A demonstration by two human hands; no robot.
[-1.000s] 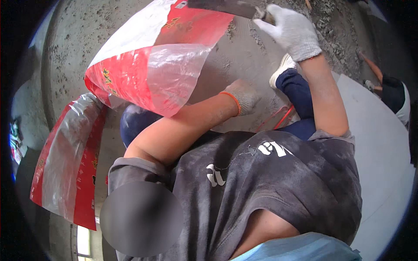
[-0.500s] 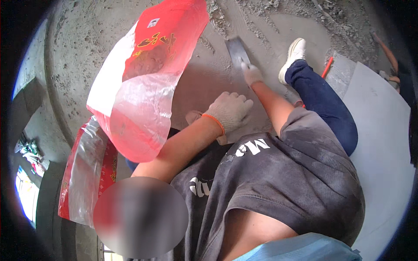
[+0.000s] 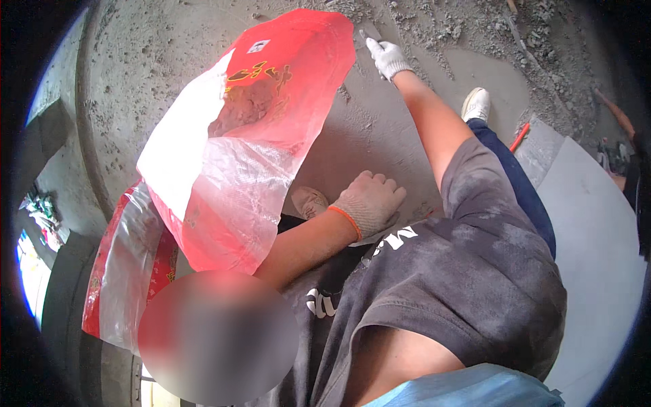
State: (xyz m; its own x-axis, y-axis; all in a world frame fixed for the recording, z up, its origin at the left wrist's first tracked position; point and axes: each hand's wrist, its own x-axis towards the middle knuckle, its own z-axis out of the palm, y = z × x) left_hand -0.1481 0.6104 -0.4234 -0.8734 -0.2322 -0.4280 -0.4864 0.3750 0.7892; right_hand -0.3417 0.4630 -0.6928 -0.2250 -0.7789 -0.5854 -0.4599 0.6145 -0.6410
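Note:
My right hand, in a white knit glove, reaches far forward with its fingers wrapped round a plastering trowel. Only a narrow piece of the metal blade shows, over the wet grey mortar. Bent across my front, my left hand wears a similar glove with an orange cuff. Its fingers are curled closed, knuckles up, and the palm side is hidden. A large red and white plastic sack stands out in front of my left forearm and covers part of it.
Behind the big sack is a second red, clear-sided sack. Rough mortar clumps lie at the far right. A light grey board and an orange-red stick are at right, near my white shoe. Another person's arm shows at the right edge.
My right hand has moved forward with the trowel, whose blade now shows far less. My left hand, still curled, and the sacks have shifted only slightly in view.

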